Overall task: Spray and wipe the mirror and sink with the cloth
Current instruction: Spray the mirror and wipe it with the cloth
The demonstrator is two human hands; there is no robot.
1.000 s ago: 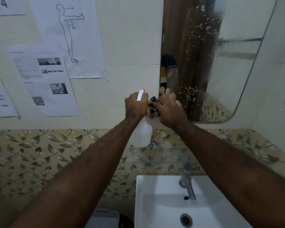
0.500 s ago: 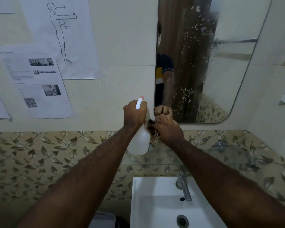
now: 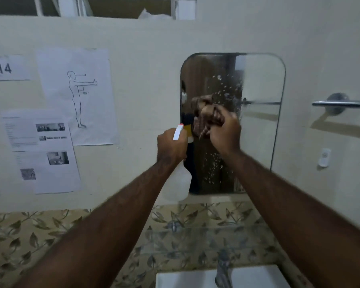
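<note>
A rounded wall mirror [image 3: 260, 84] carries spray droplets down its middle. My right hand [image 3: 224, 132] grips a bunched brown checked cloth [image 3: 206, 119] and presses it against the mirror's left-centre. My left hand [image 3: 170, 146] holds a translucent white spray bottle [image 3: 179, 181] by its neck, just left of the mirror's lower left edge, with the white nozzle pointing up. The white sink [image 3: 185, 279] shows only its back rim at the bottom, with a chrome tap [image 3: 223, 269] above it.
A glass shelf [image 3: 206, 231] juts out over the leaf-patterned tiles below the mirror. A chrome towel bar [image 3: 341, 103] is fixed to the wall at the right, with a small white fitting [image 3: 324, 156] below it. Printed paper sheets [image 3: 75, 94] hang on the left wall.
My right hand has lifted the cloth from near the mirror's bottom left corner up onto the glass. The view has tilted upward, so the whole mirror shows and most of the sink has dropped out.
</note>
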